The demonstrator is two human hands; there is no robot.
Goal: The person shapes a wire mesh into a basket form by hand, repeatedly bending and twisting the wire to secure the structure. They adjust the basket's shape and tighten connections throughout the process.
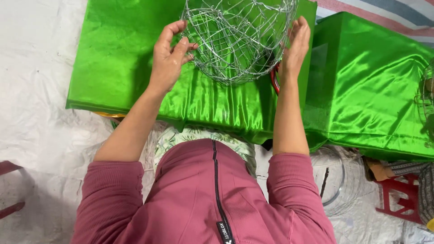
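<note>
Both hands are up at the top middle of the frame, one on each side of a round wire mesh basket (238, 39). Her left hand (168, 58) sits at the basket's left edge with the fingers curled loosely, the fingertips (190, 47) pinching into the silver wire mesh. The right hand (294, 47) is held flat and upright against the basket's right side, fingers straight and together, palm pressed to the wire rather than wrapped round it. Between them the basket stands over a table draped in shiny green satin cloth (122, 68), its upper part cut off by the top edge of the picture.

Just below the right wrist a bit of red rim (274, 79) peeps out from behind the forearm; what it belongs to I cannot make out. A second green satin-covered block (370, 86) fills the right of the frame, slightly apart from the first. At the far right edge another wire frame (426, 97) is partly in view. Lower right, on the white floor sheet (36, 90), lie a coil of clear tubing or wire (337, 180) and a small red plastic stool (400, 196). The person wears a pink zip-up top (203, 199) with the sleeves pushed to the elbows.
</note>
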